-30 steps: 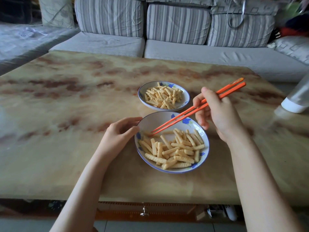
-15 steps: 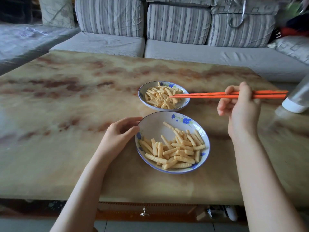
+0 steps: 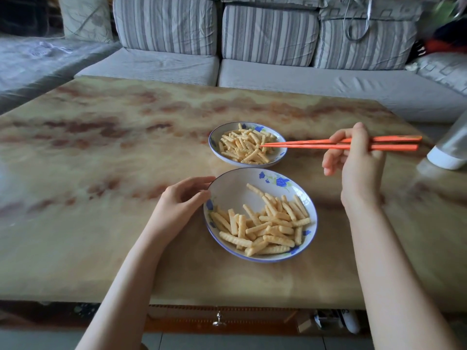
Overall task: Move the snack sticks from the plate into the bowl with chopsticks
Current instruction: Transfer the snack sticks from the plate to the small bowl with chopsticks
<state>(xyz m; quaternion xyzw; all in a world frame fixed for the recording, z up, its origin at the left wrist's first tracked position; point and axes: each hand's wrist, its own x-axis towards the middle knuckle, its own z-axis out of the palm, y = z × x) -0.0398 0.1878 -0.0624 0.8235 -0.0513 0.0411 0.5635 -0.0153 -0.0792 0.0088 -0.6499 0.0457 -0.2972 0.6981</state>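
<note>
Head view, the only one. Right hand (image 3: 358,162) has its fingers curled round the orange chopsticks (image 3: 310,144), gripping toward the thick ends. They are held near level, tips pointing left into the far dish, which I take as the plate (image 3: 211,144). Tips sit close together among the snack sticks (image 3: 242,147) heaped there; too small to tell if one is already pinched. Left hand (image 3: 179,205) rests on the table (image 3: 101,173), fingers loosely curved, thumb and fingertips touching the left rim of the near dish, the bowl (image 3: 232,190). It steadies the bowl and grips nothing. Bowl holds a pile (image 3: 267,226) in its near half; far-left part is bare.

Step, my read: pick-up at the plate. Plenty left there, so mid-task at best. Next move calls for closing the tips across one stick, lifting clear of the plate rim, swinging toward me and releasing over the bowl's bare part.

Edges and room: plate and bowl are near each other but apart, so the carry is short; both rims are low. Table is open to the left and between my arms. A white-based bottle (image 3: 449,152) stands just beyond the chopsticks' thick ends, so pulling back to the right could knock it. Sofa (image 3: 267,34) is behind the far edge, out of the way
</note>
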